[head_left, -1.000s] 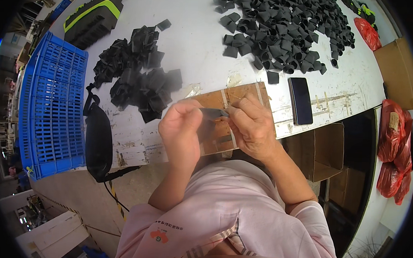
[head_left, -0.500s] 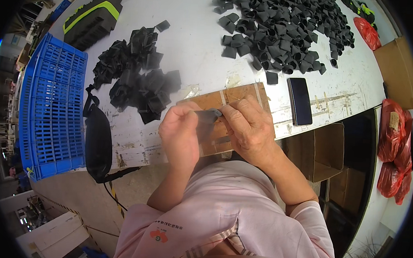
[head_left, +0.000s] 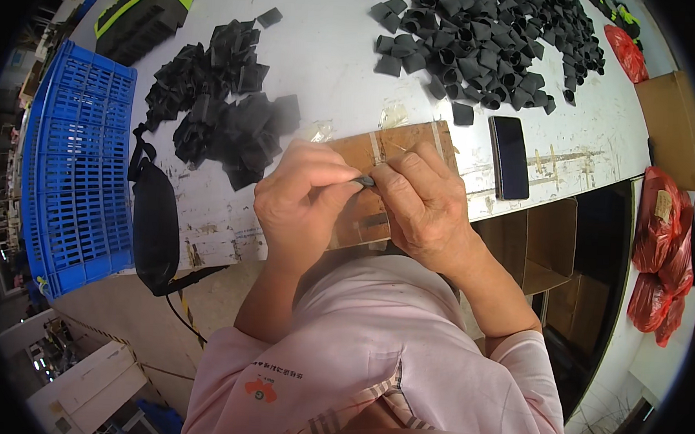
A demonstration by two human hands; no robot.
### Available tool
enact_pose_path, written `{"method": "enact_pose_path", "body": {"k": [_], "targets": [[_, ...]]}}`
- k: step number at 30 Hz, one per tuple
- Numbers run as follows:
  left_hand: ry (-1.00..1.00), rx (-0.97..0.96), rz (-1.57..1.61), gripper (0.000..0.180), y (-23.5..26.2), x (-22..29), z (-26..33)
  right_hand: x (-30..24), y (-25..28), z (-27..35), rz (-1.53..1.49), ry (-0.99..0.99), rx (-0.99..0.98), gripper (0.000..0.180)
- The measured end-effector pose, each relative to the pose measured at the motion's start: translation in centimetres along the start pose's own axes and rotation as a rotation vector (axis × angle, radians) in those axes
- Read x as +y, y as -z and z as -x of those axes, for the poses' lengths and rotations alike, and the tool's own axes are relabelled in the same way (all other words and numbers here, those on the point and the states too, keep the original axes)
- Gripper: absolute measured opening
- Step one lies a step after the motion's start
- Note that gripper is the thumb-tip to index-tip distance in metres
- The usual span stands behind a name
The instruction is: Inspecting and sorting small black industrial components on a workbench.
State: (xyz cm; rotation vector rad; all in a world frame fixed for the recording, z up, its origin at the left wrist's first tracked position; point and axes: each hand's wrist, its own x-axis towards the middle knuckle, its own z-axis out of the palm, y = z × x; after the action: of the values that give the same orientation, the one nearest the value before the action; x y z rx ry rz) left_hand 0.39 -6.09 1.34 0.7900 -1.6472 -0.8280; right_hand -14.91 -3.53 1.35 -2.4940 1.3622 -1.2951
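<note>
Between my two hands, above a brown board (head_left: pixel 355 151), is a small dark grey fabric piece (head_left: pixel 365 181). My left hand (head_left: pixel 301 195) pinches one end of it between thumb and forefinger. The fingers of my right hand (head_left: pixel 423 201) are closed on its other end, which they mostly hide. To the left lies a loose pile of flat black fabric pieces (head_left: pixel 238 133). Beyond, at the far right, spreads a large heap of black fabric loops (head_left: pixel 482 47), many of them tube-shaped.
A dark phone (head_left: pixel 509 159) lies right of the board. On the left stand a blue plastic crate (head_left: pixel 79 171) and a black pouch (head_left: pixel 156 230) with a strap. A black stack with a yellow-green band (head_left: pixel 150 10) sits far left. Red bags (head_left: pixel 660 241) hang at the right.
My left hand has tipped over toward the right hand, its fingertips now at the piece's folded end. Less of the fabric shows between the hands. The whole view has shifted slightly.
</note>
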Motion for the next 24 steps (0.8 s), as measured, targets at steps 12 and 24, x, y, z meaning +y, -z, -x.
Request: {"method": "enact_pose_path", "body": {"k": [12,24], "targets": [[0.486,0.024,-0.454,0.031,-0.8,-5.5,6.7,3.0,2.7,-1.5,-0.645,-0.835,0.118,0.023],[0.537,-0.365,-0.974,0.015,-2.8,-8.4,6.8,0.0,-2.0,7.3,-0.597,-1.023,-0.185,0.02]]}}
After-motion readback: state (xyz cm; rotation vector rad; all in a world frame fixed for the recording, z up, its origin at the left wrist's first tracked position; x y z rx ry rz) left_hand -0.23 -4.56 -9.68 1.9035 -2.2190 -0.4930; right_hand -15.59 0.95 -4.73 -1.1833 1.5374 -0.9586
